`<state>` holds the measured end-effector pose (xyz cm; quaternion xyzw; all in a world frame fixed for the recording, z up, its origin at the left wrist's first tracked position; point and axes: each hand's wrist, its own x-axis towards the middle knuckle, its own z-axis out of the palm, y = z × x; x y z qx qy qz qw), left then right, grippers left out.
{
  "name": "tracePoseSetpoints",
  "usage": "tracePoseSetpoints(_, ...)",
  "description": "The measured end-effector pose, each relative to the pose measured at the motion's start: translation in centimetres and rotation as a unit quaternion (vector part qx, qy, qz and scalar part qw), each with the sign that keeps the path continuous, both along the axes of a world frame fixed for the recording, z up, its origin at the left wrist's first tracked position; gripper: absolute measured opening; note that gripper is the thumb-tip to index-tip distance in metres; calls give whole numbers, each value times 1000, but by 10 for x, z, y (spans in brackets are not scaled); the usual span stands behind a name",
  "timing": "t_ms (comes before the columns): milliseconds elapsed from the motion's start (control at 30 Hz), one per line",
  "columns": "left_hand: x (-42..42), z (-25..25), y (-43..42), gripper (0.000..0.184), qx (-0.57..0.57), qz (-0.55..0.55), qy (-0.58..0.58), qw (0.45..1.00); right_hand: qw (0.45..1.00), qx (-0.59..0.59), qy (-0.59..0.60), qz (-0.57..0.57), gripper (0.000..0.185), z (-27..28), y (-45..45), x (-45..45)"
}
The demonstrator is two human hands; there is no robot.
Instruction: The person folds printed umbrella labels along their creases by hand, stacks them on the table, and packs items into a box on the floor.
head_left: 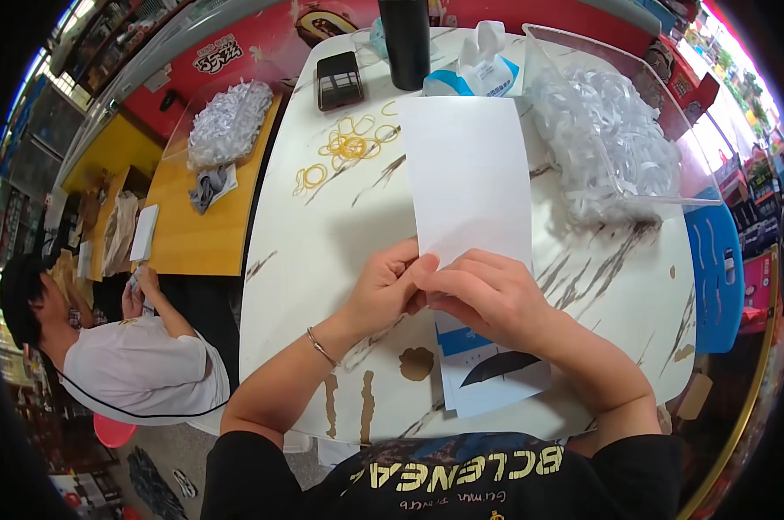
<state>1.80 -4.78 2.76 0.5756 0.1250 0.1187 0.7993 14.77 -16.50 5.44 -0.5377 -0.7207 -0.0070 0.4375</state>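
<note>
head view, white sheet [470, 173]: stretching away beyond both hands, near end hidden in fingers
left hand [388, 282]: pinched narrow on near end
right hand [492, 295]: same, against left
table [323, 251]: open to left edge beside left hand
clear bin [699, 178]: beyond right hand, crowding far-right corner
</note>
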Motion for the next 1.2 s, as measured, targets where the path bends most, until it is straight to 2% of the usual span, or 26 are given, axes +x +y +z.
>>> tracePoseSetpoints(300,0,-1,-2,28,17,-13,-7,1000,999,-37,0,11,25,1,-3,1)
tracePoseSetpoints(500,0,5,-1,27,10,-13,8,1000,1000,-4,16,19,27,-1,0,1)
tracePoseSetpoints(700,0,5,-1,27,2,-16,4,1000,1000,-18,12,16,26,-1,-1,-1)
tracePoseSetpoints(900,-1,5,0,25,2,-26,7,1000,994,-54,88,41,28,-2,-2,3)
tracePoseSetpoints(1100,0,4,-1,24,4,-29,9,1000,996,-51,60,44,31,-1,-2,3)
tracePoseSetpoints(1200,0,3,-2,25,-11,-33,13,999,998,-51,-22,26,33,3,-3,2)
